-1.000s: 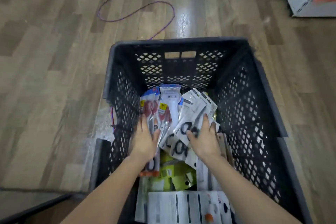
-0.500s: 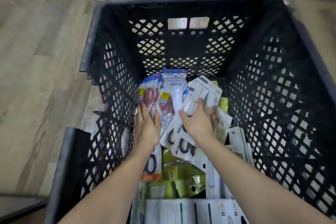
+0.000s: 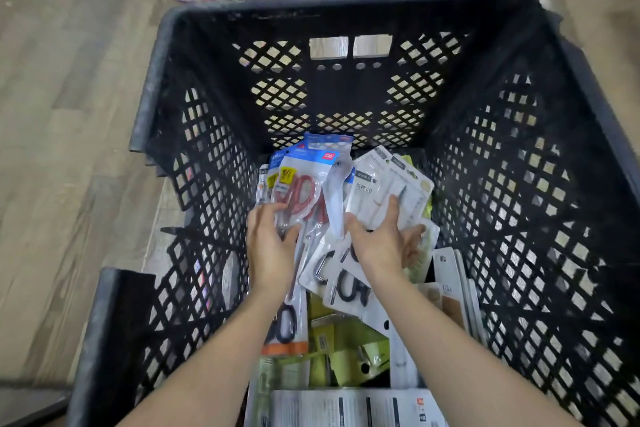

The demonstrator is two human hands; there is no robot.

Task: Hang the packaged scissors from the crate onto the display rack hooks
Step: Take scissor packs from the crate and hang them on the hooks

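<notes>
Deep inside black crate (image 3: pixel 207 156), both hands clamped on packaged scissors (image 3: pixel 298 191) amid heaped packets.

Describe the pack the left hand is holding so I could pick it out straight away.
Look inside the black lattice crate, at the left of the heap of packs. The left hand grips the red-handled scissors pack, clear-fronted with a yellow label; neighbouring packs under the right hand are white with black handles.

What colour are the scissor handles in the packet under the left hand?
Red, seen in the head view: the red-handled scissors under the left hand.
</notes>
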